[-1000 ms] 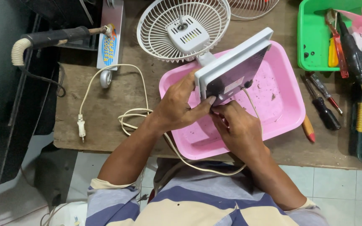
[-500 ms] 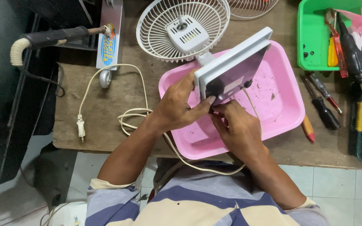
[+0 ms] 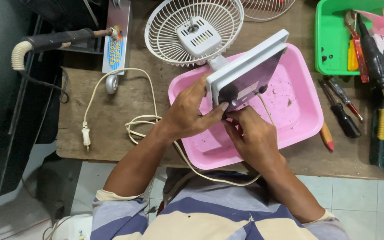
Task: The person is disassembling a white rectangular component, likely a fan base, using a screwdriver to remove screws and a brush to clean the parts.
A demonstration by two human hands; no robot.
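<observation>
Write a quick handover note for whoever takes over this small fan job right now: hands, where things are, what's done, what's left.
Left hand: grips the fan base, tilted underside up over the pink tray.
Right hand: fingertips at the base's lower edge, by the cord.
Fan cage: front grille off, lying on the wooden table.
Screwdrivers: right of the tray.
Left: base not visibly opened.

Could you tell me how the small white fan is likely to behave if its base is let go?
It would probably tip: the fan lies tilted, its square base raised on edge over the pink tray, steadied by the left hand and right hand. Its thin grille looks light, possibly bendable. The cord looks floppy and may drag.
</observation>
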